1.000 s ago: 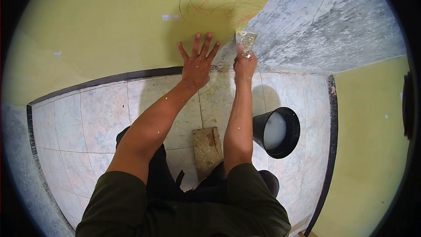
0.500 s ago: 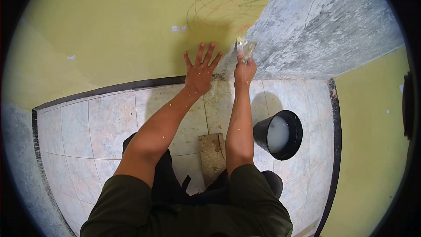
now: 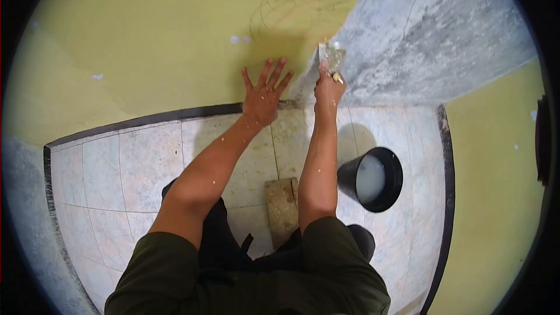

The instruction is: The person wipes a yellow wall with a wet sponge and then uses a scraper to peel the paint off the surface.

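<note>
My left hand [image 3: 262, 96] lies with its fingers spread against the yellow-green wall [image 3: 175, 41], just above the dark skirting. To its right, my right hand [image 3: 330, 89] is closed round a scraper [image 3: 331, 57]; the wide metal blade, with pale residue on it, meets the ragged edge between the paint and the bare grey wall patch [image 3: 402, 29]. A small yellowish piece shows at the knuckles of my right hand. Light flecks dot both forearms. Scribbled lines cross the paint above the blade.
A black bucket [image 3: 371, 179] of cloudy liquid stands on the tiled floor [image 3: 146, 163], right of my right forearm. A worn board [image 3: 282, 207] lies between my legs. Dark skirting [image 3: 448, 198] borders another yellow-green wall at the right.
The scraper and my right hand have shifted slightly to the right, and the blade is turned a little. The yellowish piece now shows by my knuckles. My left hand is almost where it was.
</note>
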`<state>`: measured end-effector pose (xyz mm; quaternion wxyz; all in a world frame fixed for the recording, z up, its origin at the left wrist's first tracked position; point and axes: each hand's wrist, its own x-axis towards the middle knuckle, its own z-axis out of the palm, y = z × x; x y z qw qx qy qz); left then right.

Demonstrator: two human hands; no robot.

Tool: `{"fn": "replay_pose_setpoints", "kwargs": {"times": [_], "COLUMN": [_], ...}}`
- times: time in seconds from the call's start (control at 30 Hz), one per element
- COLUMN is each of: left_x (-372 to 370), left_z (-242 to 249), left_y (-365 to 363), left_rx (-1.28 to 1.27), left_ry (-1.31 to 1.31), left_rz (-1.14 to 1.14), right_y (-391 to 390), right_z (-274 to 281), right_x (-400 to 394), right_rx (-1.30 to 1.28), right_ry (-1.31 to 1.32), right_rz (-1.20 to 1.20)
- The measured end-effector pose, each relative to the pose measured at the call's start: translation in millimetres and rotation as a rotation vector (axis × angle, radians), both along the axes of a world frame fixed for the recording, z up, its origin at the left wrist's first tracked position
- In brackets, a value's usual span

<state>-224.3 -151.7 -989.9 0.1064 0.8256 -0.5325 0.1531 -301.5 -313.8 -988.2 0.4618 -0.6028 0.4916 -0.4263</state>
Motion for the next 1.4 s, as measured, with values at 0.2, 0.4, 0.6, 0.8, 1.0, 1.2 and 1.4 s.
{"fn": "replay_pose_setpoints", "kwargs": {"times": [0.2, 0.4, 0.6, 0.8, 1.0, 1.2, 1.4], "left_x": [-3.1, -1.3, -6.3, -0.2, -8.9, -3.4, 1.0], "left_z": [8.7, 11.8, 3.5, 4.2, -3.6, -0.6, 41.6], "left_y": [0.6, 1.8, -6.3, -0.4, -12.1, -16.5, -52.1], "left_rx": [0.04, 0.1, 0.072, 0.086, 0.055, -0.003, -0.31], "left_ry": [0.074, 0.07, 0.079, 0.068, 0.041, -0.03, 0.044], "left_rz": [-0.003, 0.0, 0.029, 0.01, 0.052, 0.03, -0.034], "right_y": [26.8, 22.0, 17.7, 12.9, 19.5, 13.2, 13.4], "right_z": [-17.4, 16.1, -8.7, 8.5, 9.2, 9.3, 15.3], "right_x": [0.2, -11.8, -13.1, -7.8, -8.7, -9.9, -2.5], "right_rx": [0.4, 0.329, 0.338, 0.271, 0.282, 0.275, 0.149], "right_ry": [-0.397, -0.361, -0.377, -0.331, -0.382, -0.376, -0.379], "right_rz": [0.03, 0.144, 0.142, 0.095, 0.139, 0.089, 0.124]}}
